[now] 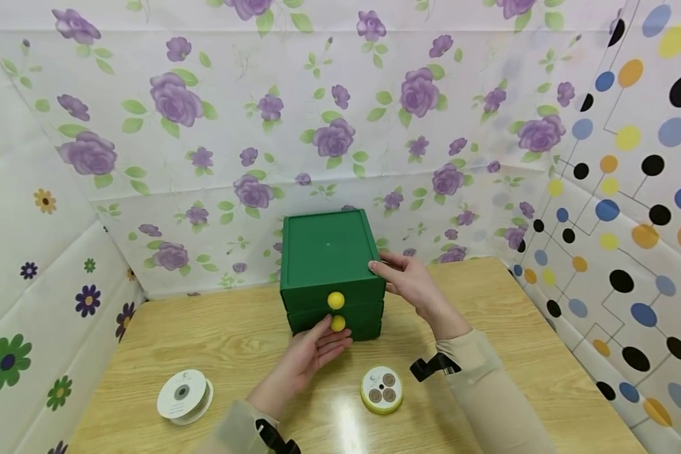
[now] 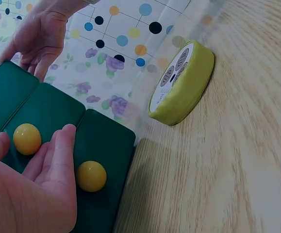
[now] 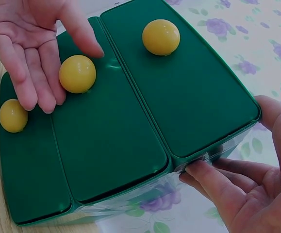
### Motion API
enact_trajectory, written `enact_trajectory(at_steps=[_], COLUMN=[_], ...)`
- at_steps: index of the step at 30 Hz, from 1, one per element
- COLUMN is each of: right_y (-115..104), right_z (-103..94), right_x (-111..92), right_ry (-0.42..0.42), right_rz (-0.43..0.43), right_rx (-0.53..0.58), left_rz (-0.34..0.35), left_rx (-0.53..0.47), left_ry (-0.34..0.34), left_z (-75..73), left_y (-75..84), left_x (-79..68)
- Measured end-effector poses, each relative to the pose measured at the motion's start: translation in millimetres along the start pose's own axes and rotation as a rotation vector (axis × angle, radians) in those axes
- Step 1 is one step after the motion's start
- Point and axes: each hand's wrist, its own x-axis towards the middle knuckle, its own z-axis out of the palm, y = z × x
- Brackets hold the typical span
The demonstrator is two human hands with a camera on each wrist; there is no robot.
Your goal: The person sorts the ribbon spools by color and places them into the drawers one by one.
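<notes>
A green chest of small drawers (image 1: 329, 249) stands against the back wall. Three stacked drawer fronts with yellow knobs show in the right wrist view. My left hand (image 1: 312, 352) is at the front, palm up, with its thumb above and its extended fingers below the middle knob (image 3: 77, 74). Whether they touch the knob I cannot tell. The top knob (image 3: 161, 37) and the bottom knob (image 2: 91, 176) are free of the hand. My right hand (image 1: 411, 282) rests on the chest's right side, thumb at the top edge and fairly straight fingers against the side.
A spool with a yellow-green rim (image 1: 381, 389) lies on the wooden table (image 1: 250, 315) in front of the chest. Farther left is a white spool (image 1: 183, 396). Floral sheeting (image 1: 250, 120) hangs behind, and dotted sheeting (image 1: 618, 208) borders the right.
</notes>
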Motion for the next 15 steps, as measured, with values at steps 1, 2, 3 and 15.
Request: enact_trajectory(at_steps=[1,2,3,15], right_y=[-0.1,-0.1,-0.1,-0.8], right_z=[0.1,0.2,0.4,0.8], right_x=[-0.1,-0.2,-0.2,-0.9], right_ry=[0.001,0.001,0.000,0.005], right_rz=[0.000,0.000,-0.001,-0.003], right_rx=[0.003,0.004,0.005,-0.001], left_rz=[-0.001,-0.001,-0.003,-0.007], left_rx=[0.004,0.006,0.010,0.066], left_ry=[-0.004,-0.008,-0.011,-0.032], left_z=[0.3,0.4,0.5,0.6], left_y=[0.0,-0.1,-0.2,2.6], left_x=[0.3,0.7,0.9,1.8])
